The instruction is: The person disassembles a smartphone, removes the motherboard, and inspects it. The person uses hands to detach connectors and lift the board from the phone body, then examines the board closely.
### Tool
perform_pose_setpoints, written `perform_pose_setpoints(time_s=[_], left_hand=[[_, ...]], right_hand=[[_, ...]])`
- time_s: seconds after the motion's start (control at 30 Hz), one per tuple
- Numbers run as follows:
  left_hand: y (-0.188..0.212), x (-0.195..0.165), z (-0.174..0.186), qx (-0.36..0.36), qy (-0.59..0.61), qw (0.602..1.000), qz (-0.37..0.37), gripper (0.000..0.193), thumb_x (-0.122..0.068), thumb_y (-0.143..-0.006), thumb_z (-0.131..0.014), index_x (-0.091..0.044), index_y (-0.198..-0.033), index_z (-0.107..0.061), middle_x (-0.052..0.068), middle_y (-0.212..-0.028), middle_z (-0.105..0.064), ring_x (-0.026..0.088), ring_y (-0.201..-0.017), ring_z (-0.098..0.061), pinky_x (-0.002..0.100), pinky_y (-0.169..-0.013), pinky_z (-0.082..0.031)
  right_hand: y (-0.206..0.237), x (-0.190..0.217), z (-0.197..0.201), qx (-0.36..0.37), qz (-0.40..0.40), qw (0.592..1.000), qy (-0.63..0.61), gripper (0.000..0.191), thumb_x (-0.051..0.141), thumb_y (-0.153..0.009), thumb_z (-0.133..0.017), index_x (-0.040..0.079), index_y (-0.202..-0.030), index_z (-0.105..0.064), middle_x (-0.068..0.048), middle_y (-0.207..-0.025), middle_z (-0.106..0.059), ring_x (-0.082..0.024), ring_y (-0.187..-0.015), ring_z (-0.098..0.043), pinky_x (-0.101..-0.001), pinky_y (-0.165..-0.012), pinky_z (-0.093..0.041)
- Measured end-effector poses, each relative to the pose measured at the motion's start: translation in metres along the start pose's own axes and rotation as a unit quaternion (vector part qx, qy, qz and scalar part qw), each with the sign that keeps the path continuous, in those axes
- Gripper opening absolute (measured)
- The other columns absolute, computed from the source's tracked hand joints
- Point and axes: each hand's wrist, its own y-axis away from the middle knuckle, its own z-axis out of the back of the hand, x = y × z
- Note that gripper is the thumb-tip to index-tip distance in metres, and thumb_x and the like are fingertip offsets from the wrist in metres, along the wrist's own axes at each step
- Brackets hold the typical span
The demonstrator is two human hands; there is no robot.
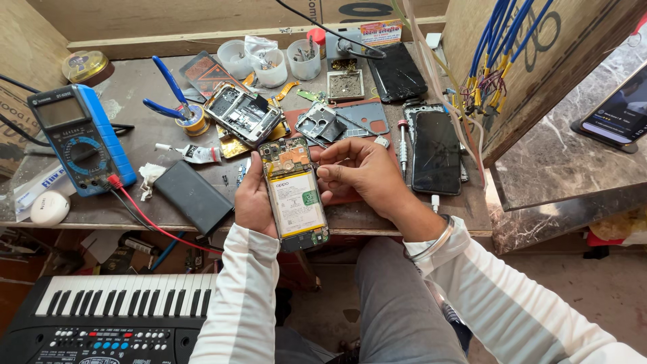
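The keyboard [108, 317] is cut by the bottom edge; the left hand [253, 199] sits half behind the opened phone [294, 195]

Blue multimeter [81, 138] at left, black keyboard [108, 317] below bench, cracked phone [437, 152] at right, w/ blue-handled pliers [168, 94].

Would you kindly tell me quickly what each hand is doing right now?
Left hand: closed around the opened phone, holding it.
Right hand: fingers pinched at the phone's upper edge; anything held cannot be told.

Opened phone [294, 195] in left hand [253, 202], right hand [360, 172] alongside.
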Motion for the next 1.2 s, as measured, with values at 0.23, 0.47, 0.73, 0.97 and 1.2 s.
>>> perform_pose_setpoints(time_s=[0.23, 0.47, 0.73, 0.97, 1.2], left_hand=[[0.0019, -0.0008, -0.0019, 0.008, 0.017, 1.000, 0.007, 0.072, -0.058, -0.110, -0.027, -0.007, -0.159, -0.038, 0.024, -0.143, -0.058, 0.040, -0.113, -0.068, 0.063, -0.094, -0.057], [0.0037, 0.0019, -0.0035, -0.017, 0.014, 1.000, -0.001, 0.075, -0.062, -0.107, -0.033, -0.010, -0.160, -0.038, 0.022, -0.139, -0.060, 0.038, -0.113, -0.068, 0.062, -0.093, -0.058], [0.0030, 0.0054, -0.0040, 0.007, -0.012, 1.000, -0.018, 0.103, -0.085, -0.087, -0.037, -0.010, -0.158, -0.040, 0.023, -0.137, -0.061, 0.035, -0.109, -0.071, 0.055, -0.089, -0.062], [0.0045, 0.0080, -0.0022, 0.016, -0.062, 0.998, -0.016, 0.078, -0.050, -0.098, -0.065, 0.000, -0.153, -0.041, 0.021, -0.129, -0.064, 0.029, -0.104, -0.071, 0.051, -0.093, -0.060], [0.0078, 0.0050, -0.0064, 0.028, -0.075, 0.997, 0.001, 0.064, -0.013, -0.093, -0.065, 0.009, -0.149, -0.043, 0.023, -0.127, -0.062, 0.029, -0.105, -0.071, 0.051, -0.099, -0.060]], right_hand=[[0.0020, -0.0001, 0.0022, 0.011, 0.001, 1.000, 0.015, 0.024, 0.003, -0.087, -0.078, -0.002, -0.110, -0.070, -0.008, -0.097, -0.075, -0.012, -0.082, -0.073, -0.0304, -0.072, -0.065], [-0.0004, -0.0061, 0.0032, 0.030, 0.020, 0.999, 0.008, 0.027, 0.004, -0.088, -0.077, -0.002, -0.112, -0.067, -0.008, -0.100, -0.076, -0.012, -0.084, -0.073, -0.0298, -0.073, -0.064], [0.0046, -0.0034, 0.0014, 0.000, -0.006, 1.000, 0.016, 0.026, 0.003, -0.087, -0.076, 0.003, -0.111, -0.066, -0.007, -0.108, -0.074, -0.012, -0.088, -0.073, -0.0311, -0.074, -0.066], [0.0055, -0.0008, 0.0011, 0.015, 0.008, 0.999, 0.029, 0.025, 0.001, -0.089, -0.075, 0.000, -0.112, -0.066, -0.010, -0.110, -0.074, -0.014, -0.092, -0.073, -0.0319, -0.076, -0.066], [0.0033, -0.0048, 0.0060, 0.027, 0.026, 0.999, 0.018, 0.025, 0.000, -0.088, -0.075, 0.000, -0.110, -0.064, -0.009, -0.114, -0.073, -0.014, -0.095, -0.073, -0.0317, -0.078, -0.065]])
